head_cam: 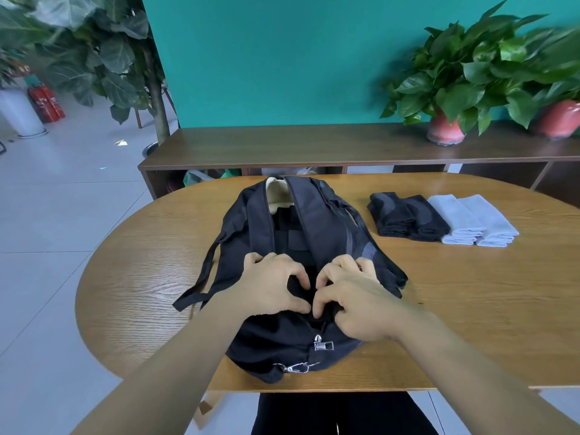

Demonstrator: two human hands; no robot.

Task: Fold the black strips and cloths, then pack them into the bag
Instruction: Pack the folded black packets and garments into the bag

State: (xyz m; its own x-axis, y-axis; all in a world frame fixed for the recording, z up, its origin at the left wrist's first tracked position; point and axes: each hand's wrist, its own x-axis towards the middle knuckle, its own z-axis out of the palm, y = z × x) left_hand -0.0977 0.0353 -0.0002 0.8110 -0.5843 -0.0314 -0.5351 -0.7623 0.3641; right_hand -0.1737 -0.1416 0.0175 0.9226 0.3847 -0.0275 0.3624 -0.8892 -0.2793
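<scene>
Now, step in hand: opening the backpack mouth wide; judged from the folded piles waiting, folding looks done and packing not yet begun.
Left grip: left hand pinches the left lip of the zip opening, thumb and fingers curled round the fabric edge.
Right grip: right hand pinches the right lip likewise; the two hands sit close together at the near end of the opening.
Backpack place: lying flat in the middle of the table, zip running away from the person, pale lining showing at the far end.
Doing it well: pull the two lips apart evenly and sideways, not upward, so the bag stays flat; work the spread toward the far end where the gap is already wider; keep the zipper pulls clear of the fabric so nothing snags; leave the mouth standing open enough to take a whole folded pile.
Black strips: two folded piles, side by side, right of the bag and apart from it.
Cloths: two folded pale blue-grey piles, just beside the black ones; layers in each not countable.
Strap: one trails off left over the table.
Potted plants: two on the bench behind.
</scene>
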